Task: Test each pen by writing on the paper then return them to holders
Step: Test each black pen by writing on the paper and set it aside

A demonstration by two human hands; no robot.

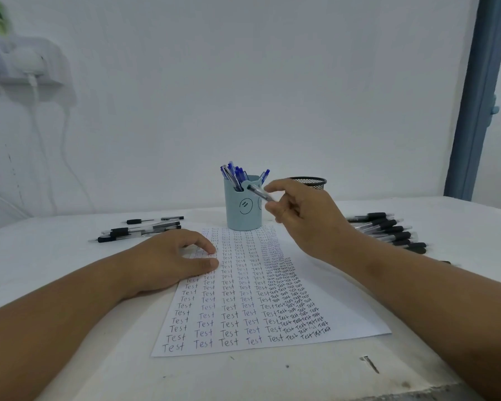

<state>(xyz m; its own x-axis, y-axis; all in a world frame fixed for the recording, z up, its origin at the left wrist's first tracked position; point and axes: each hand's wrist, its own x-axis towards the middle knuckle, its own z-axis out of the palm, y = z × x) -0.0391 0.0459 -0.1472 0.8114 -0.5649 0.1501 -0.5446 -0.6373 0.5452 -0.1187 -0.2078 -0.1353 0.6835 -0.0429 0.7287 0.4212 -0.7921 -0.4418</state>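
Observation:
A white paper point(324, 302) covered in rows of the word "Test" lies on the table in front of me. My left hand point(174, 260) rests on its left edge, fingers loosely curled, holding nothing. My right hand point(304, 215) is raised above the paper's far right corner and pinches a clear-barrelled pen point(261, 193), whose end points at the light blue holder point(243, 209). That holder stands at the paper's far edge and has several blue pens point(235, 173) in it. A black mesh holder point(310, 181) stands behind my right hand, mostly hidden.
Several black-grip pens point(139, 231) lie loose on the table to the left. A row of several more black-grip pens point(388, 230) lies to the right. The white wall is close behind the holders, and the table's front edge runs along the bottom right.

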